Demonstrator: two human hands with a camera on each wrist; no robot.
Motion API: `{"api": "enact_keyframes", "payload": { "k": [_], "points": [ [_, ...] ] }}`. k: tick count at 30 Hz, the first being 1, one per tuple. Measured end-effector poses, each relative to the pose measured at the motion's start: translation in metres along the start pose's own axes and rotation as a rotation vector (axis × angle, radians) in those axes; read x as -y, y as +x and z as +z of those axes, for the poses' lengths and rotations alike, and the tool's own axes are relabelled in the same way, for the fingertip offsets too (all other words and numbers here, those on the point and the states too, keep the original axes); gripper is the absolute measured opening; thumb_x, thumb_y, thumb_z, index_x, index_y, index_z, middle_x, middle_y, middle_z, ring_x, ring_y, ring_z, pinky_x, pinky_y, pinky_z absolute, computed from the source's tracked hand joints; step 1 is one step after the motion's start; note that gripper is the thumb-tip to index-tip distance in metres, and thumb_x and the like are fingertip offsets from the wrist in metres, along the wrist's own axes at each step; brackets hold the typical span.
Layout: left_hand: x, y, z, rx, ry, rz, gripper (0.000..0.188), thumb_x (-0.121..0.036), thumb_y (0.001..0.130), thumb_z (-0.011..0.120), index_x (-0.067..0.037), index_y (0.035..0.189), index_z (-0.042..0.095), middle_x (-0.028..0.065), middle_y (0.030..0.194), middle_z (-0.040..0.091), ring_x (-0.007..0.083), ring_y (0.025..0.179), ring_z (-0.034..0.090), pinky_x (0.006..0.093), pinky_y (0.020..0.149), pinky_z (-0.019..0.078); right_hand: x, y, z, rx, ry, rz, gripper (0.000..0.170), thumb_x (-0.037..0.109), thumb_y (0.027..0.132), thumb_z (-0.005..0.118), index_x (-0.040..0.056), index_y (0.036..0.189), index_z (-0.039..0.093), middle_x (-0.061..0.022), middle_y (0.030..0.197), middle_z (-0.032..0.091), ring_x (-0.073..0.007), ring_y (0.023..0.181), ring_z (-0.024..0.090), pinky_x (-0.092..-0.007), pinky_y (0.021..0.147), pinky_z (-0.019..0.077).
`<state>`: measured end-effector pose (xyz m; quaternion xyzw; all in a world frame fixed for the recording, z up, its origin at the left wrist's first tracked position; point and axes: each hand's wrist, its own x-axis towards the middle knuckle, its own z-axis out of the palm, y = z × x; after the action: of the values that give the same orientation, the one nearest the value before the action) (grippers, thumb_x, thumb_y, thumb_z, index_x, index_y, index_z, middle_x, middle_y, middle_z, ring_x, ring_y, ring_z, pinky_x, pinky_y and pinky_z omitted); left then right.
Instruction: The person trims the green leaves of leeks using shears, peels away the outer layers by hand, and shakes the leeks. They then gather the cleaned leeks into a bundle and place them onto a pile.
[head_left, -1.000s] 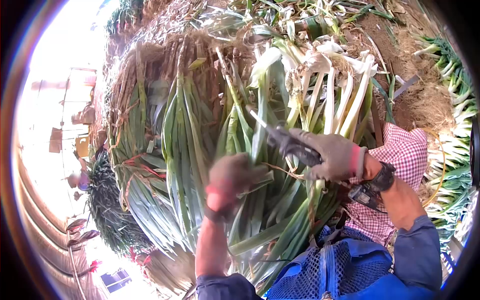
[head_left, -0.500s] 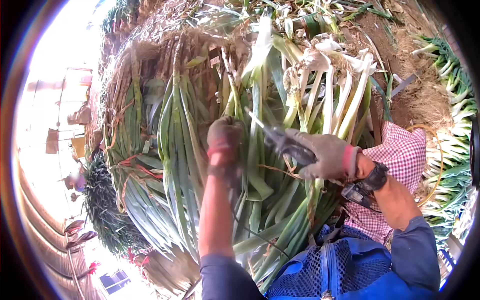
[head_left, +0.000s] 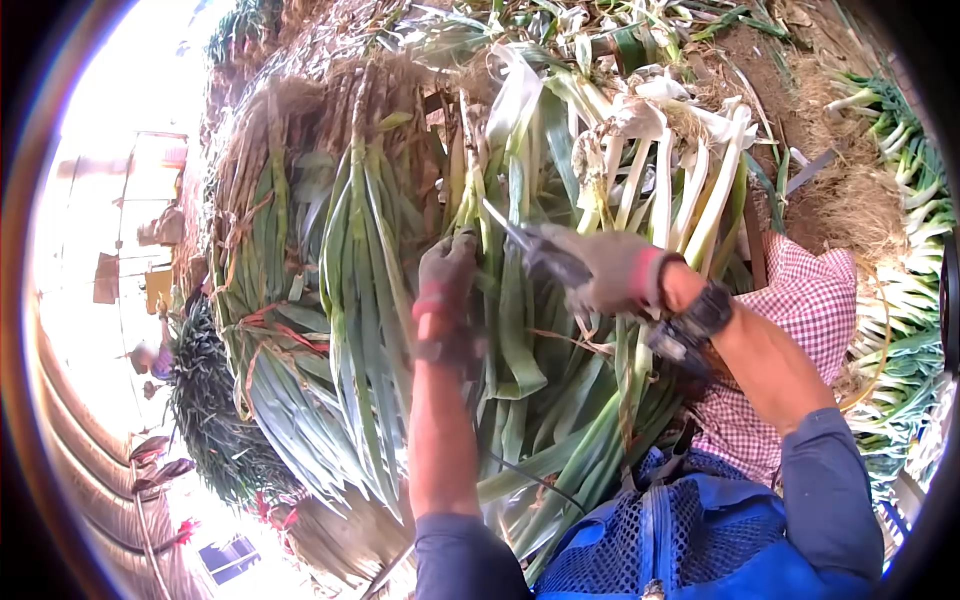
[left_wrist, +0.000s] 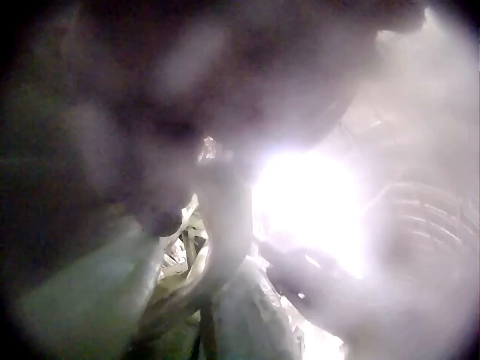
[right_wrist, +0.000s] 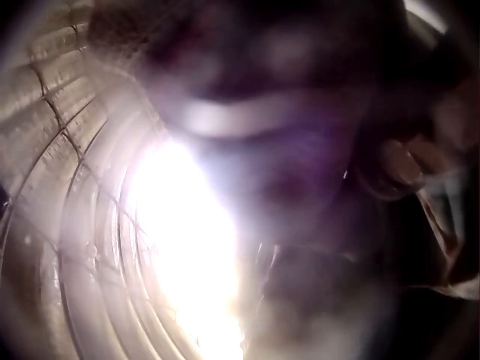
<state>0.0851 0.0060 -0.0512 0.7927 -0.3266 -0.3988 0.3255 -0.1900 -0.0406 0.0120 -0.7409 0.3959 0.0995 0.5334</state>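
In the head view my gloved left hand (head_left: pixel 448 272) grips a green leek (head_left: pixel 470 205) with brown roots, low on its stalk. My gloved right hand (head_left: pixel 615 270), just to the right, holds a black-handled tool (head_left: pixel 553 262) whose thin metal tip points up and left, beside the gripped leek. A pale, leafy leek (head_left: pixel 515 110) lies close to the tip. The left wrist view is blurred: a dark glove (left_wrist: pixel 225 82) is above a curved pale stalk (left_wrist: pixel 227 225). In the right wrist view a dark blur hides the fingers and the tool.
Leeks with brown roots (head_left: pixel 350 230) lie to the left, and white-stalked leeks (head_left: pixel 715 195) to the right. A checked cloth (head_left: pixel 810 300) is beside the right forearm. More leeks (head_left: pixel 915 300) line the far right edge, past bare soil (head_left: pixel 830 200).
My left hand has moved up from the leaves to a leek stalk and grips it. My right hand with the tool has moved left, nearer to that leek.
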Motion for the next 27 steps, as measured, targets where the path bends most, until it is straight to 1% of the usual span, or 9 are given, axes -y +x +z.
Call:
{"api": "enact_keyframes", "payload": {
  "k": [2, 4, 6, 8, 9, 13, 18, 21, 27],
  "points": [
    [-0.002, -0.006, 0.002, -0.007, -0.017, -0.019, 0.039, -0.038, 0.100, 0.073, 0.001, 0.095, 0.077, -0.0006, 0.079, 0.069, 0.0095, 0.068, 0.060, 0.0276, 0.061, 0.0461, 0.004, 0.020, -0.011, -0.095, 0.001, 0.008, 0.091, 0.013, 0.090, 0.073, 0.0120, 0.169, 0.028, -0.0192, 0.107, 0.072, -0.0218, 0.075, 0.067, -0.0353, 0.068, 0.0579],
    [0.006, -0.010, 0.008, 0.038, -0.040, 0.044, 0.048, -0.047, 0.100, 0.071, 0.001, 0.099, 0.077, -0.0024, 0.074, 0.063, 0.0081, 0.067, 0.058, 0.0292, 0.062, 0.0499, 0.008, 0.045, -0.025, -0.158, -0.110, -0.031, 0.090, 0.015, 0.088, 0.073, 0.0110, 0.168, 0.032, -0.0188, 0.108, 0.072, -0.0250, 0.081, 0.070, -0.0385, 0.071, 0.0591],
    [0.002, -0.019, 0.012, 0.046, 0.150, 0.017, 0.045, -0.047, 0.099, 0.074, -0.003, 0.105, 0.077, 0.0011, 0.076, 0.070, 0.0108, 0.068, 0.063, 0.0312, 0.066, 0.0525, 0.009, 0.070, -0.032, -0.177, -0.043, 0.028, 0.086, 0.016, 0.085, 0.071, 0.0106, 0.164, 0.039, -0.0193, 0.109, 0.074, -0.0296, 0.092, 0.074, -0.0419, 0.079, 0.0600],
    [0.006, -0.031, 0.025, -0.029, 0.437, 0.205, 0.037, -0.040, 0.100, 0.075, -0.004, 0.108, 0.078, 0.0045, 0.089, 0.080, 0.0130, 0.078, 0.072, 0.0295, 0.073, 0.0549, 0.014, 0.085, -0.045, -0.194, -0.082, 0.003, 0.090, 0.023, 0.081, 0.076, 0.0130, 0.164, 0.041, -0.0240, 0.107, 0.075, -0.0342, 0.096, 0.075, -0.0439, 0.087, 0.0598],
    [0.005, -0.030, 0.025, -0.038, 0.621, 0.229, 0.036, -0.041, 0.098, 0.075, -0.008, 0.114, 0.077, 0.0122, 0.101, 0.081, 0.0228, 0.091, 0.078, 0.0357, 0.083, 0.0568, 0.014, 0.095, -0.046, -0.221, -0.113, 0.000, 0.088, 0.022, 0.082, 0.075, 0.0120, 0.163, 0.042, -0.0246, 0.108, 0.075, -0.0354, 0.097, 0.075, -0.0441, 0.087, 0.0597],
    [-0.016, -0.033, 0.031, 0.035, 0.864, 0.092, 0.039, -0.044, 0.093, 0.073, -0.019, 0.122, 0.075, 0.0180, 0.108, 0.078, 0.0384, 0.105, 0.073, 0.0469, 0.089, 0.0557, 0.023, 0.124, -0.059, -0.312, -0.125, 0.030, 0.084, 0.022, 0.083, 0.075, 0.0090, 0.161, 0.044, -0.0254, 0.110, 0.075, -0.0385, 0.101, 0.074, -0.0466, 0.090, 0.0582],
    [-0.016, -0.028, 0.034, 0.024, 0.993, 0.110, 0.037, -0.036, 0.089, 0.071, -0.021, 0.123, 0.075, 0.0179, 0.107, 0.078, 0.0409, 0.105, 0.073, 0.0491, 0.087, 0.0558, 0.016, 0.139, -0.056, -0.405, -0.203, 0.036, 0.076, 0.020, 0.085, 0.075, 0.0075, 0.154, 0.049, -0.0242, 0.109, 0.075, -0.0370, 0.098, 0.075, -0.0468, 0.087, 0.0591],
    [-0.011, -0.031, 0.037, 0.022, 0.992, 0.131, 0.036, -0.033, 0.088, 0.069, -0.021, 0.122, 0.075, 0.0179, 0.105, 0.078, 0.0422, 0.103, 0.073, 0.0505, 0.086, 0.0558, 0.012, 0.117, -0.048, -0.287, -0.013, 0.078, 0.062, 0.016, 0.082, 0.076, 0.0078, 0.140, 0.056, -0.0228, 0.108, 0.075, -0.0370, 0.093, 0.075, -0.0463, 0.085, 0.0592],
    [-0.002, -0.047, 0.034, 0.037, 1.026, 0.189, 0.032, -0.036, 0.088, 0.071, -0.018, 0.115, 0.075, 0.0168, 0.099, 0.078, 0.0422, 0.098, 0.073, 0.0507, 0.083, 0.0559, -0.008, 0.067, -0.012, -0.287, -0.075, 0.011, 0.103, 0.031, 0.080, 0.079, 0.0151, 0.169, 0.030, -0.0257, 0.116, 0.074, -0.0401, 0.107, 0.073, -0.0452, 0.096, 0.0564]
  ]
}}
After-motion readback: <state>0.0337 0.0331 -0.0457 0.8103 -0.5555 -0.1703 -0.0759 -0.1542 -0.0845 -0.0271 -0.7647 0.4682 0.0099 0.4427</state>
